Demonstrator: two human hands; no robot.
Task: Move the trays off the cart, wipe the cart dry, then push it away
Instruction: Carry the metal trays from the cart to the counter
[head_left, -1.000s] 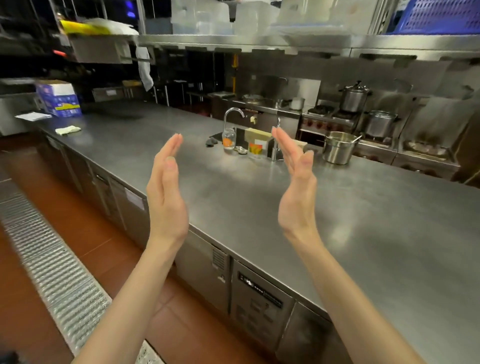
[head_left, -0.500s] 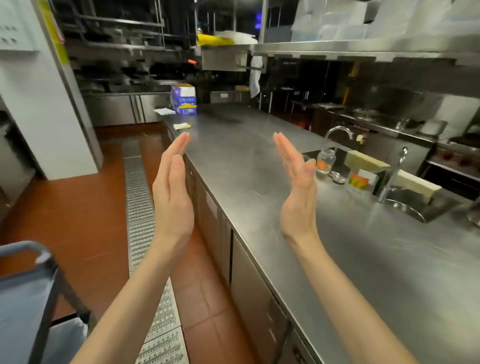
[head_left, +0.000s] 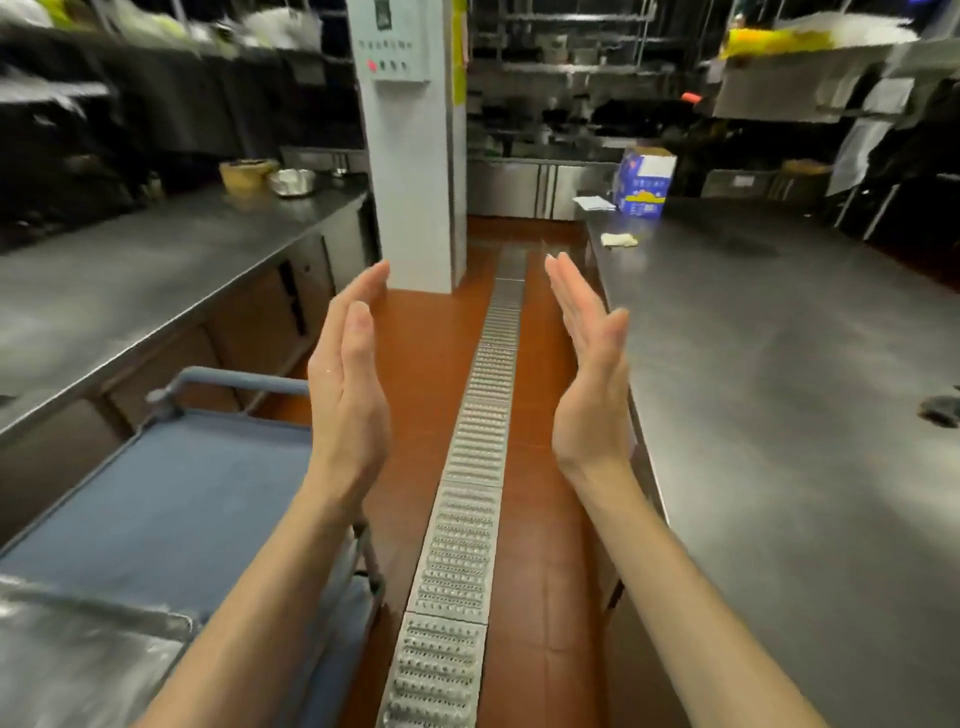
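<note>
A grey-blue cart (head_left: 171, 499) stands at the lower left, its top shelf bare and its handle bar at the far end. A metal tray (head_left: 78, 654) lies on the cart's near end, at the bottom left corner. My left hand (head_left: 348, 384) is raised above the cart's right edge, fingers straight, palm facing right, holding nothing. My right hand (head_left: 589, 374) is raised opposite it over the aisle, fingers straight, palm facing left, empty too.
A long steel counter (head_left: 789, 395) runs along the right with a blue box (head_left: 644, 179), a folded cloth (head_left: 618, 239) and a dark rag (head_left: 940, 408). Another counter (head_left: 130, 270) is at the left, behind the cart. A floor drain grate (head_left: 467, 493) and a white pillar (head_left: 410, 156) lie ahead.
My view has swung left from the right counter to the aisle, bringing the cart and tray into sight. Both hands keep the same raised, flat pose.
</note>
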